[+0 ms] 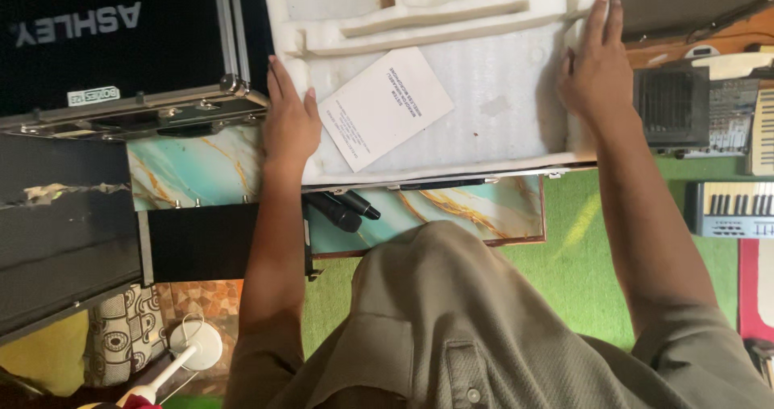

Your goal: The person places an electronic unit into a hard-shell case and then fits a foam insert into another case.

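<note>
Head view, looking straight down over the person's chest. Both hands are on a white foam insert (451, 95), the moulded packing tray with long slots along its far edge.

- Left hand (289, 119): flat, fingers together and extended, pressed against the insert's left edge. Not clamped on anything, just bearing on the foam.
- Right hand (598, 74): same posture on the right edge, fingers straight, palm against the foam side.
- Insert sits on the marble-pattern bench (201, 171), overhanging its near edge slightly. A white printed leaflet (385, 107) lies loose on the foam, tilted.
- Two black microphones (343, 209) lie on the bench just under the insert's near edge, beside the left forearm.
- Open black flight case (121, 46) with metal trim sits to the left, touching or nearly touching the insert's left corner; can't tell which.
- Keyboard (730, 209) and a mixer unit (697, 107) to the right, well apart from the work.

Step in hand, my read: positioning or lifting the insert by squeezing it between both palms.

Next move needs even inward pressure from both sides, since foam flexes and palms alone give little grip. Keep it level or the leaflet slides off. Watch the microphones below the near edge, and the case trim at the left corner could snag the foam.
</note>
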